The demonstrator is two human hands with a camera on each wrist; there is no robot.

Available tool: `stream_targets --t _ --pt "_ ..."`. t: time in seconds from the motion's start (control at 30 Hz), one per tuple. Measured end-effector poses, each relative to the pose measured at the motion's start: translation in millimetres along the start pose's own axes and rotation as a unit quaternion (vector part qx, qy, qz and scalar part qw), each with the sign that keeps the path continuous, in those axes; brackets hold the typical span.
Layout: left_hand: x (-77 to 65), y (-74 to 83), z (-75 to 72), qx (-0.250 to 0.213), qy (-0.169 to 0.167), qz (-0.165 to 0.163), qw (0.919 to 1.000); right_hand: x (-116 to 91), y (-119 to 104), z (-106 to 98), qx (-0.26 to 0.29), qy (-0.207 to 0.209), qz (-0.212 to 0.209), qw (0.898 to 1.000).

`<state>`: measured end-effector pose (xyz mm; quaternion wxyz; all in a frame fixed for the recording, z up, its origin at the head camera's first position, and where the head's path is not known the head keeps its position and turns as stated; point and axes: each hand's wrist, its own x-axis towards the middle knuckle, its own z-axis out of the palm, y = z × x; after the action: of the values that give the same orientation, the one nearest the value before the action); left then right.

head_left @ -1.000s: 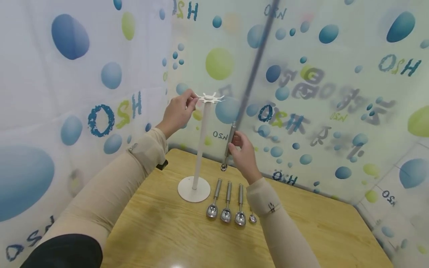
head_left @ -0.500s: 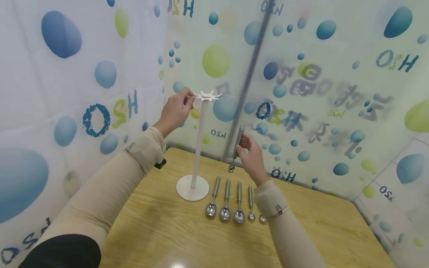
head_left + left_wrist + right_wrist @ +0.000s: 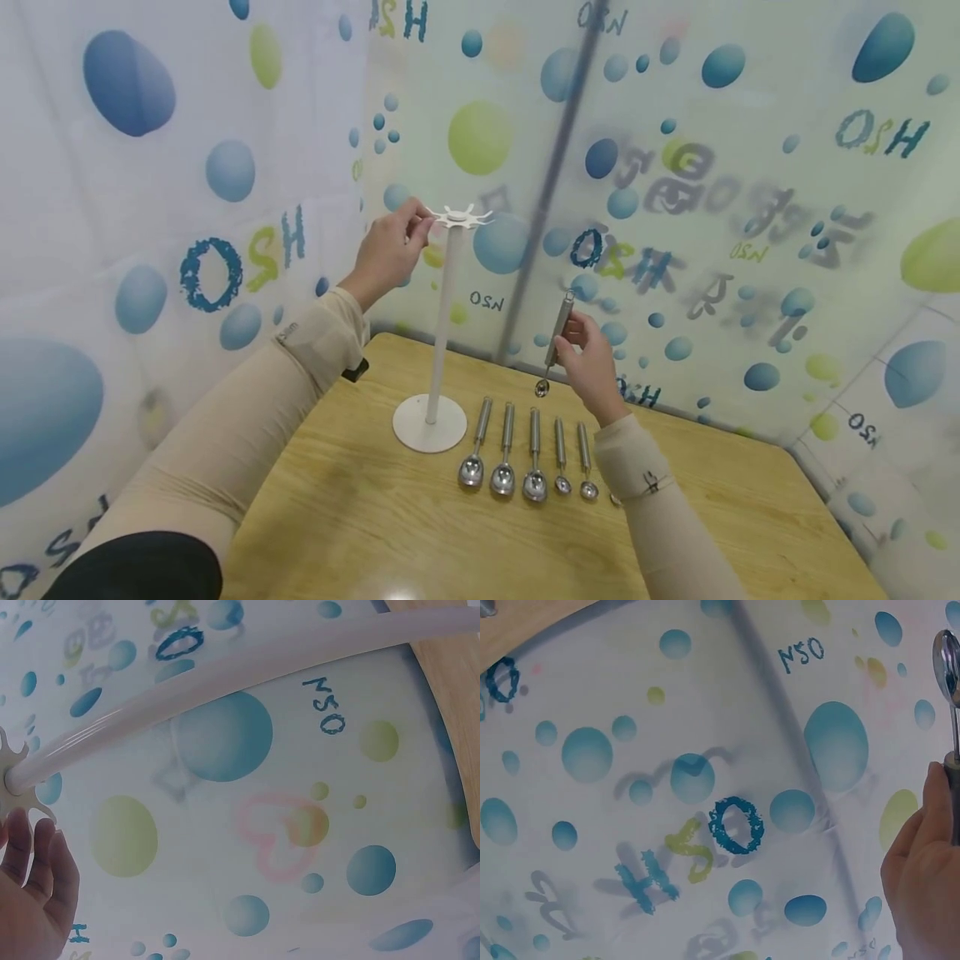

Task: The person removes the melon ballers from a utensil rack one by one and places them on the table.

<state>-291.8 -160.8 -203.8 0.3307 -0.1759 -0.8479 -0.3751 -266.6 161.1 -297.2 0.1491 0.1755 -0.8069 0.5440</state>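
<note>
At the top of a white stand (image 3: 444,325), my left hand (image 3: 386,250) pinches one of the hook arms between thumb and fingers. The left wrist view shows those fingertips (image 3: 45,836) right at the stand's hooked top (image 3: 16,780). To the right of the stand, my right hand (image 3: 592,358) grips a small metal scoop (image 3: 559,329) by its handle. Its bowl points down and its hanging loop up, raised above the table. In the right wrist view the scoop's shiny bowl (image 3: 946,667) shows at the right edge, beyond the fingers.
Several metal scoops lie side by side on the wooden table (image 3: 420,533), including a large scoop (image 3: 502,475) and a small scoop (image 3: 587,487). The right sleeve partly hides the rightmost one. A printed curtain (image 3: 712,250) hangs close behind the table.
My right hand has moved right and slightly down with the small scoop, away from the stand. More scoops on the table now show. The left hand stays at the stand's top.
</note>
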Motion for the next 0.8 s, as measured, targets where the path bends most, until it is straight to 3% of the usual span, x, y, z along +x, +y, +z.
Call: stream_targets --t 0.47,0.8 --pt "0.2 -1.5 1.6 0.0 0.003 0.002 1.0 -15 39 -47 -0.034 0.044 0.04 0.998" --pt "1.8 -0.1 2.3 0.003 0.006 0.003 1.0 -27 67 -81 -0.043 0.055 0.102 0.992"
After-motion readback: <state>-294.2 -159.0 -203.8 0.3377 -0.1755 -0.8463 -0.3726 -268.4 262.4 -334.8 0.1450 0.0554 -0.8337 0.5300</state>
